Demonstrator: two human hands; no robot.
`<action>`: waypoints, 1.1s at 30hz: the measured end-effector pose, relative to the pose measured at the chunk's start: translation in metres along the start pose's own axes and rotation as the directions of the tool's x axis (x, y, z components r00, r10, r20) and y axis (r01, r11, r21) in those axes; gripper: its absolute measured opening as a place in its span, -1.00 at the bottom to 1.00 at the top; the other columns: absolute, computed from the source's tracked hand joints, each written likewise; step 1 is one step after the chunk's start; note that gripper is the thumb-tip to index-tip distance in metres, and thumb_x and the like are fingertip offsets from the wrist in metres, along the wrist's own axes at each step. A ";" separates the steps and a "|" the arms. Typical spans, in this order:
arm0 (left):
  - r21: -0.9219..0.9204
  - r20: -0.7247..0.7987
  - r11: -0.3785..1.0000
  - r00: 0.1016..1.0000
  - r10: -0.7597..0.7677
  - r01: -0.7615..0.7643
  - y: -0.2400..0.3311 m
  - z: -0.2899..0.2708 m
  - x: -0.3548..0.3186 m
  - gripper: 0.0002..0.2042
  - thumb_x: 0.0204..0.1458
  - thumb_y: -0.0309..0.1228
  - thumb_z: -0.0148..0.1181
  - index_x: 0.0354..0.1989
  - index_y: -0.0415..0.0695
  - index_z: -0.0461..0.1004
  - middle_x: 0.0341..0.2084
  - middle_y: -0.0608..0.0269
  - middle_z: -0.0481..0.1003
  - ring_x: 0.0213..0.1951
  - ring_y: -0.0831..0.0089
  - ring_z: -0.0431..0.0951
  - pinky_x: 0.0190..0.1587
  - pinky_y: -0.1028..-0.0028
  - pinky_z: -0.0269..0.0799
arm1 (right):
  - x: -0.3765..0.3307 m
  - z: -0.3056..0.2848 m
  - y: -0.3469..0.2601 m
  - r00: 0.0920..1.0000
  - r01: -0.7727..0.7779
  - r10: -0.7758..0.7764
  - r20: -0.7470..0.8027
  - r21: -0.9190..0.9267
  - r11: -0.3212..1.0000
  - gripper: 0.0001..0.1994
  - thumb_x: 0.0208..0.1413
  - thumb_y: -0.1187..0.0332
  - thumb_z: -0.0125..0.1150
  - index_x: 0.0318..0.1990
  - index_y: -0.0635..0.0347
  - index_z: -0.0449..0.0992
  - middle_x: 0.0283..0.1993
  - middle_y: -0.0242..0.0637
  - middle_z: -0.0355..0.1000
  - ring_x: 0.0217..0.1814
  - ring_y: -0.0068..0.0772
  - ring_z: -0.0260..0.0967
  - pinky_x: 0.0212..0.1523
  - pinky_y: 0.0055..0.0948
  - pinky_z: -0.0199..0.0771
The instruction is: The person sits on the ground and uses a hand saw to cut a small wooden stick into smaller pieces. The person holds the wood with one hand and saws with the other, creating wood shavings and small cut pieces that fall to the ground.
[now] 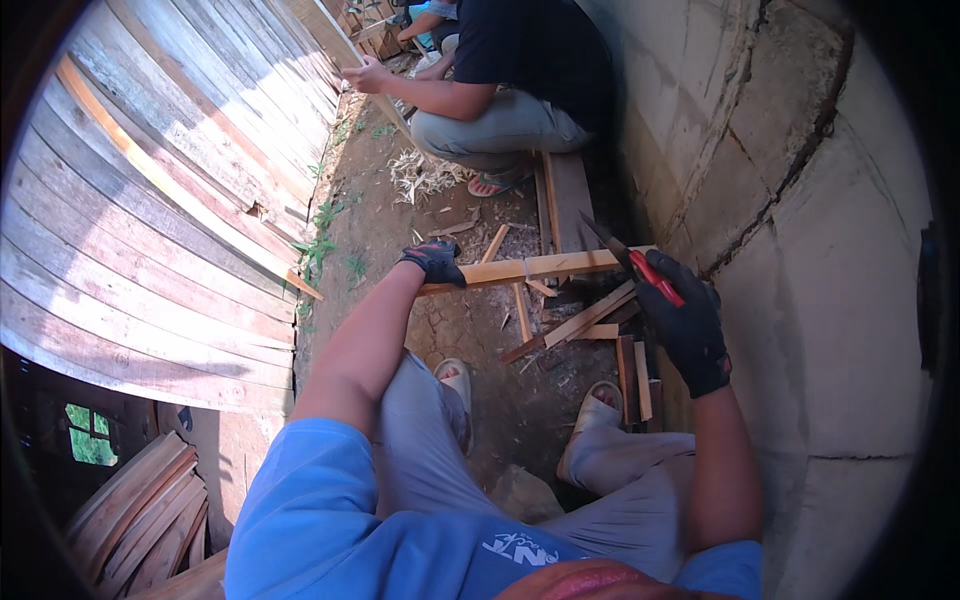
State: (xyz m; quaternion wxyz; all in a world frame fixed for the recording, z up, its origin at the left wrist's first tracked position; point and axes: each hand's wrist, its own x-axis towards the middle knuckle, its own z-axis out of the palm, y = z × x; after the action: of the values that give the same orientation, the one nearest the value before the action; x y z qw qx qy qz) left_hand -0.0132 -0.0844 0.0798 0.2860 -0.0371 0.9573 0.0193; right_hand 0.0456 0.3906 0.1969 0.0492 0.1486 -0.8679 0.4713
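Your left hand wears a black glove and is closed around the near end of a slat, a long pale strip of wood held level across the dirt floor. The slat runs from that grip to the right, toward the block wall. Your right hand, also in a black glove, is closed tight on the red handle of a knife; its dark blade points up and left and meets the far end of the slat. Just below the slat, a heap of scraps, short cut strips, lies on the floor between your sandalled feet and the wall. Beyond the slat, a person in a dark shirt crouches on the floor, hands on another long strip. Left of the slat, a fence of weathered planks leans along the floor's edge, with a stack of boards below it.
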 end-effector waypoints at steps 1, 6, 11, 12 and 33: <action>0.027 0.020 1.000 1.000 0.005 -0.006 0.006 0.002 0.002 -0.05 -0.20 0.25 0.47 0.38 -0.04 0.46 0.25 0.00 0.57 0.25 0.02 0.58 0.31 0.15 0.48 | -0.004 0.000 0.004 0.999 0.044 -0.044 -0.011 -0.056 0.997 -0.54 0.22 0.21 0.41 0.24 0.14 0.60 0.13 -0.07 0.63 0.16 -0.02 0.59 0.21 -0.13 0.51; 0.092 0.118 0.991 0.989 0.085 -0.096 0.005 0.011 0.023 -0.22 -0.20 0.24 0.47 0.19 0.03 0.65 0.10 0.03 0.66 0.13 0.04 0.65 0.20 0.13 0.55 | -0.001 0.001 0.003 0.998 -0.049 0.049 0.043 -0.010 0.999 -0.55 0.22 0.21 0.42 0.23 0.14 0.61 0.16 -0.05 0.62 0.22 -0.01 0.57 0.24 -0.14 0.51; 0.297 0.215 0.937 0.969 0.123 -0.185 0.010 0.024 0.024 -0.22 -0.25 0.26 0.50 0.14 0.04 0.67 0.00 0.05 0.70 0.05 0.07 0.69 0.15 0.12 0.58 | -0.001 0.001 0.001 0.997 -0.069 0.068 0.042 0.037 0.997 -0.55 0.23 0.21 0.41 0.23 0.14 0.61 0.20 -0.05 0.61 0.26 -0.02 0.56 0.27 -0.15 0.50; 0.309 0.211 0.935 0.971 0.113 -0.176 0.006 0.023 0.024 -0.22 -0.27 0.25 0.52 0.14 0.04 0.67 -0.01 0.05 0.70 0.04 0.06 0.70 0.14 0.11 0.59 | -0.001 0.003 0.001 0.998 -0.044 0.043 0.045 0.035 0.998 -0.55 0.23 0.21 0.40 0.23 0.14 0.61 0.21 -0.06 0.60 0.26 -0.02 0.56 0.27 -0.15 0.50; 0.259 -0.386 0.965 0.910 0.151 -0.050 0.049 0.013 0.008 -0.59 0.06 -0.29 0.24 0.13 0.02 0.56 -0.01 -0.02 0.65 0.09 -0.01 0.65 0.14 0.03 0.53 | -0.004 0.009 0.011 0.999 -0.043 0.044 -0.002 0.140 0.989 -0.52 0.19 0.14 0.36 0.21 0.18 0.62 0.16 -0.04 0.61 0.18 -0.01 0.59 0.24 -0.20 0.53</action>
State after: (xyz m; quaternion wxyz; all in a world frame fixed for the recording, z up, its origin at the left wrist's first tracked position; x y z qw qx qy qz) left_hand -0.0168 -0.0356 0.0658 0.0842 0.0447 0.9912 -0.0915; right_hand 0.0464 0.3892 0.1823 0.0306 0.1315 -0.8356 0.5324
